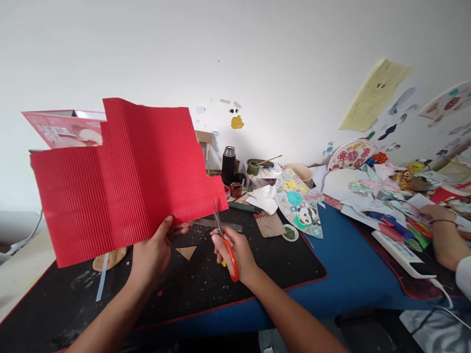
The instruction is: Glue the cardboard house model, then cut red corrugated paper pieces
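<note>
A large sheet of red corrugated paper [128, 181] with stepped cut edges is held up by my left hand [156, 247], thumb in front and fingers behind its lower edge. My right hand [235, 252] grips a pair of scissors [232, 260] with orange and yellow handles. The blades point up at the sheet's lower right corner, and their tips overlap it. Whether the blades are closed on the paper I cannot tell. Below the hands, a small brown cardboard triangle [186, 252] lies on the black mat [191, 289].
A metal ruler [231, 227], corrugated cardboard piece [270, 224] and dish of green paint [290, 233] lie beyond my right hand. Behind stand a black flask [228, 166] and paint jars [253, 168]. To the right are a decorated fan shape [299, 203] and another person's hand [437, 215].
</note>
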`<state>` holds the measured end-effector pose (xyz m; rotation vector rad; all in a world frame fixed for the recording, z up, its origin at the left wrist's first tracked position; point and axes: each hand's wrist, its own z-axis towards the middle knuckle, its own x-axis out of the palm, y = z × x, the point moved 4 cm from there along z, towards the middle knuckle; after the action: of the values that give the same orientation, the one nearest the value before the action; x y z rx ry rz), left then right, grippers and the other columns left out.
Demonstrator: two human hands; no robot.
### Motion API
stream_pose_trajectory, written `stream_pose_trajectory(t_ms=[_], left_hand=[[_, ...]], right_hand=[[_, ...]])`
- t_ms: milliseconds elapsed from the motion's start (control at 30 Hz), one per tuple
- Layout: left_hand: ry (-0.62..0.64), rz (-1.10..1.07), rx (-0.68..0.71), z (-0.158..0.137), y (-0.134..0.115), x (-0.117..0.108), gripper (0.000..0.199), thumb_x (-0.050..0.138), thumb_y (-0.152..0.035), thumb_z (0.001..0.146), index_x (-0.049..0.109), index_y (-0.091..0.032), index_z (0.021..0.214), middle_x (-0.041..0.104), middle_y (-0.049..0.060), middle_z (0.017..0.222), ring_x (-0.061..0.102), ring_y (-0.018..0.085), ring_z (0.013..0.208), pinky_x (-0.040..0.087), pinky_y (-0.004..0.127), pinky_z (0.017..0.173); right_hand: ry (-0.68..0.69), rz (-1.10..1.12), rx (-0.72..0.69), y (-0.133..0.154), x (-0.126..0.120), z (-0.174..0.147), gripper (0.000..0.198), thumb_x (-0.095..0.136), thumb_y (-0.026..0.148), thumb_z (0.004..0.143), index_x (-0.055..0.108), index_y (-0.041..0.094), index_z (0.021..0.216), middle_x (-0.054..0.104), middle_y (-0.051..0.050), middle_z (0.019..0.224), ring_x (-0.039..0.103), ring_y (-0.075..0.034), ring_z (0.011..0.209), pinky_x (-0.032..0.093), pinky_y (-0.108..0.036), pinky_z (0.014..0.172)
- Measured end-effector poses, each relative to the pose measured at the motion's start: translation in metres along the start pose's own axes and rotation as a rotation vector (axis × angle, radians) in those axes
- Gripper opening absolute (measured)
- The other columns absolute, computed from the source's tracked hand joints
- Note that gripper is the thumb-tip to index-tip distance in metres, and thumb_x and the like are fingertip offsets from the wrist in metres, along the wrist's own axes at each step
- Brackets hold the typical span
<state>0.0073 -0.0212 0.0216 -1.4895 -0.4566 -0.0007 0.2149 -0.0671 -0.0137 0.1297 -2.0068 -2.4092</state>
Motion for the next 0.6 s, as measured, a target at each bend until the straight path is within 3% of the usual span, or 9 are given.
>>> stream_pose_trajectory(t_ms=[100,233,400,600], left_hand=[[0.009,-0.06,-0.02,0.001,0.004,-0.003,0.024,0.077,-0.04,0.07,0.072,-0.019,0.079,0.079,0.01,0.072,0.083,0.037,0.085,0.07,0.052,0.089],[0.058,-0.055,-0.024,0.005,0.012,-0.006,0.026,0.078,-0.043,0.071,0.075,-0.02,0.081,0.081,0.011,0.075,0.083,0.039,0.088,0.068,0.054,0.093],[0.085,-0.054,-0.029,0.006,0.016,-0.006,0.027,0.078,-0.046,0.076,0.075,-0.02,0.08,0.082,0.013,0.078,0.083,0.04,0.086,0.068,0.055,0.093],[0.046,-0.067,-0.03,0.0,0.006,-0.002,0.028,0.084,-0.044,0.068,0.073,-0.02,0.078,0.081,0.012,0.075,0.083,0.04,0.081,0.069,0.054,0.086]], right_hand=[[-0.005,0.015,0.002,0.0,0.0,0.0,0.043,0.065,0.06,0.103,0.072,0.019,0.111,0.062,0.003,0.071,0.059,-0.01,0.048,0.045,-0.021,0.048],[-0.006,0.016,-0.003,-0.001,0.0,-0.001,0.042,0.066,0.059,0.103,0.073,0.019,0.112,0.062,0.003,0.071,0.058,-0.01,0.048,0.045,-0.021,0.048],[-0.005,-0.006,-0.005,0.001,0.0,-0.002,0.041,0.064,0.059,0.104,0.072,0.019,0.11,0.062,0.003,0.07,0.059,-0.01,0.048,0.046,-0.021,0.049],[-0.009,-0.014,0.017,0.003,0.001,-0.001,0.041,0.064,0.059,0.103,0.071,0.02,0.107,0.062,0.003,0.069,0.059,-0.011,0.047,0.045,-0.022,0.048]])
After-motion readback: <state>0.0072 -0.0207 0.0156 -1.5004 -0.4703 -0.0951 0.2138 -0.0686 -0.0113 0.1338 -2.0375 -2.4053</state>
